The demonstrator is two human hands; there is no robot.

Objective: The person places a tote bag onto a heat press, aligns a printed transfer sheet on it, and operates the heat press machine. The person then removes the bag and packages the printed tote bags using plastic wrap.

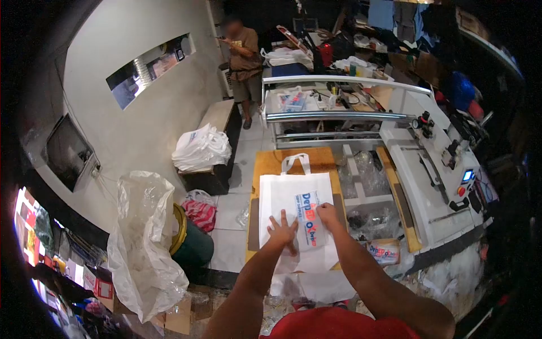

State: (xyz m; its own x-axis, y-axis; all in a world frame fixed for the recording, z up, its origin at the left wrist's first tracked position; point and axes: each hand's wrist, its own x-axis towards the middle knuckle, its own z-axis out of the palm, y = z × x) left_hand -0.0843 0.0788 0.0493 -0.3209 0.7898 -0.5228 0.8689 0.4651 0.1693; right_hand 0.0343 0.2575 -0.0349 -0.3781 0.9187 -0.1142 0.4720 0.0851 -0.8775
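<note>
A white tote bag [275, 195] lies flat on a brown board, its looped handle pointing away from me. On the bag is a greyish printed film [305, 237] with blue and red lettering. My left hand [282, 230] presses on the bag just left of the lettering, with fingers spread. At the film's upper right edge, my right hand [327, 216] is closed in a pinch. The fingers hide exactly how much of the film they grip.
The brown board [268, 164] belongs to a white machine [420, 169] with steel rails and a lit display. A pile of white bags [202, 148] rests on a bench. Left of me stand a green bin [195, 243] and a large plastic sack [141, 237]. A person [243, 53] stands behind.
</note>
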